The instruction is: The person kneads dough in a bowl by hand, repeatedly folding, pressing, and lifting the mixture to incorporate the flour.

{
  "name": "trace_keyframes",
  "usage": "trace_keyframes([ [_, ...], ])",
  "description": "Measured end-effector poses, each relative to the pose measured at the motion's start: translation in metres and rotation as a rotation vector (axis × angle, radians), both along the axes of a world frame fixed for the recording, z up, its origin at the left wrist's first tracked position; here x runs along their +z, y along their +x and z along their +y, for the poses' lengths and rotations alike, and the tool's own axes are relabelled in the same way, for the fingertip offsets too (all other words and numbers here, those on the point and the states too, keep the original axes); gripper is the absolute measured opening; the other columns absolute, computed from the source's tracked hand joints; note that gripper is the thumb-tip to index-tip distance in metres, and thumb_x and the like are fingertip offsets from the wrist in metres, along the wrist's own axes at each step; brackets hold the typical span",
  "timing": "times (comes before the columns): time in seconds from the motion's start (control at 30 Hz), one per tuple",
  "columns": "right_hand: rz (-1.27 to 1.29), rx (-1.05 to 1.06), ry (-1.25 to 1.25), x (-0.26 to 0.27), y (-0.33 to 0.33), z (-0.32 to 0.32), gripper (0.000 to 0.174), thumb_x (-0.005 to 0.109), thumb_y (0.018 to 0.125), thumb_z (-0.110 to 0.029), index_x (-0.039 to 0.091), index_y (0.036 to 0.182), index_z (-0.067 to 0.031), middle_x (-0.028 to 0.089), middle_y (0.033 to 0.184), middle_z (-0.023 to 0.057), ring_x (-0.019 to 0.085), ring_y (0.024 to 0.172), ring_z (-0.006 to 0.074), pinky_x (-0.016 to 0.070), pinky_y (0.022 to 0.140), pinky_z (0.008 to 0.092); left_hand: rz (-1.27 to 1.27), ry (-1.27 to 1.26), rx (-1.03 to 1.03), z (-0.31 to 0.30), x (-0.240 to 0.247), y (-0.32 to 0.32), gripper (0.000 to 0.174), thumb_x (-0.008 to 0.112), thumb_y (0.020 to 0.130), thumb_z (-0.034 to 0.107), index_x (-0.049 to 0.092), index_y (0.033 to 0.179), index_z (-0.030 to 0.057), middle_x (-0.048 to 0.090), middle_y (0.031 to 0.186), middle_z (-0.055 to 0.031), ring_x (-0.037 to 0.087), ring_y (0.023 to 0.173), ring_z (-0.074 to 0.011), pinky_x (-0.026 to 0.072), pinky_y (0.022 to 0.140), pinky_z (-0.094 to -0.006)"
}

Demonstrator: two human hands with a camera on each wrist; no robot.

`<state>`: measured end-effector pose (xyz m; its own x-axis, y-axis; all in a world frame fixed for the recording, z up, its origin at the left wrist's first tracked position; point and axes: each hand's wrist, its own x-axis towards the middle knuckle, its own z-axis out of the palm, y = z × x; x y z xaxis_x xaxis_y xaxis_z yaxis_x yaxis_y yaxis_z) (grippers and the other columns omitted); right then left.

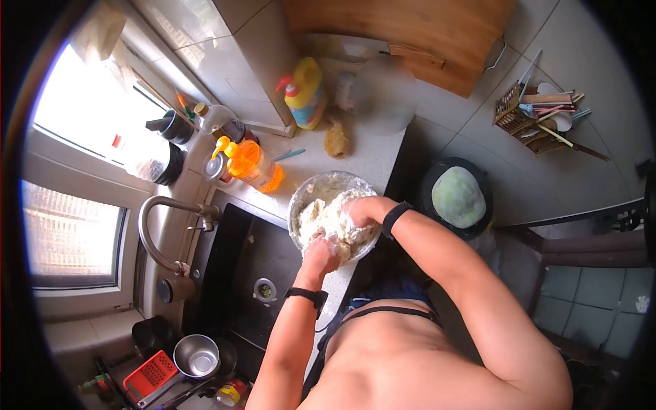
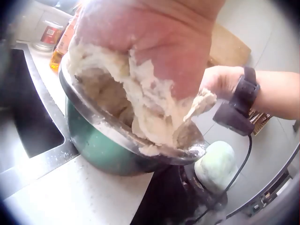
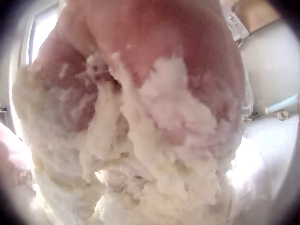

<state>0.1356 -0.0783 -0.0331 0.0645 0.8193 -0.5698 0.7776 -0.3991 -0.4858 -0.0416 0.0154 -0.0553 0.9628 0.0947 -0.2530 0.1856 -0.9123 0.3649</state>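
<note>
So the left hand (image 1: pixel 321 254) is stuck into the dough (image 1: pixel 320 217) at the near edge of the bowl (image 2: pixel 112 152), and the right hand (image 1: pixel 365 211) is sunk in on the bowl's right side. Both are pretty caked; fingers are buried, so whether they're curled round any dough can't be told. The dough is held in the bowl, which is set on the counter (image 1: pixel 379 154). A black sink (image 1: pixel 236 273) is fitted left of the bowl. Past the bowl, an orange bottle (image 1: pixel 258 171), a tan scrubber (image 1: pixel 336 141) and a yellow bottle (image 1: pixel 307 102) are parked.
</note>
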Motion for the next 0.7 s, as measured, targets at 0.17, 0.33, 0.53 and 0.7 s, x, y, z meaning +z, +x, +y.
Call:
trace_keyframes([
  [0.17, 0.016, -0.092, 0.118, 0.021, 0.013, 0.0, 0.028, 0.059, 0.066, -0.012, 0.063, 0.09, 0.002, 0.062, 0.091, 0.0198, 0.06, 0.081, 0.0328, 0.0481, 0.071, 0.0382, 0.096, -0.006, 0.011, -0.006, 0.012, 0.015, 0.03, 0.049, 0.07, 0.013, 0.058, 0.097, 0.0035, 0.06, 0.091, -0.0217, 0.057, 0.088, -0.0351, 0.0449, 0.08, -0.0416],
  [0.33, 0.244, -0.451, 0.219, 0.075, 0.018, -0.009, 0.023, 0.056, 0.072, -0.009, 0.061, 0.092, 0.0018, 0.063, 0.089, 0.0171, 0.059, 0.076, 0.0232, 0.0472, 0.071, 0.0322, 0.133, -0.039, -0.002, -0.005, 0.01, 0.023, 0.032, 0.049, 0.07, 0.013, 0.056, 0.099, 0.0013, 0.059, 0.093, -0.0215, 0.058, 0.088, -0.0349, 0.0458, 0.079, -0.0416],
  [0.53, 1.258, -1.099, 0.29, 0.058, 0.014, -0.019, 0.026, 0.045, 0.087, -0.014, 0.053, 0.108, 0.0, 0.061, 0.101, 0.0102, 0.06, 0.086, 0.0178, 0.0506, 0.075, 0.0337, 0.16, -0.051, 0.024, -0.006, 0.003, 0.024, 0.038, 0.05, 0.071, 0.016, 0.054, 0.107, 0.0023, 0.059, 0.099, -0.0212, 0.056, 0.095, -0.0336, 0.0439, 0.083, -0.0399],
  [0.7, 1.528, -1.014, 0.334, 0.106, 0.0, -0.022, 0.032, 0.042, 0.09, -0.023, 0.05, 0.112, -0.0012, 0.058, 0.107, 0.0119, 0.058, 0.092, 0.0202, 0.0486, 0.081, 0.0347, 0.168, -0.093, 0.048, -0.005, 0.005, 0.024, 0.039, 0.05, 0.071, 0.016, 0.054, 0.108, 0.0046, 0.058, 0.1, -0.0209, 0.056, 0.096, -0.033, 0.0439, 0.083, -0.0393],
])
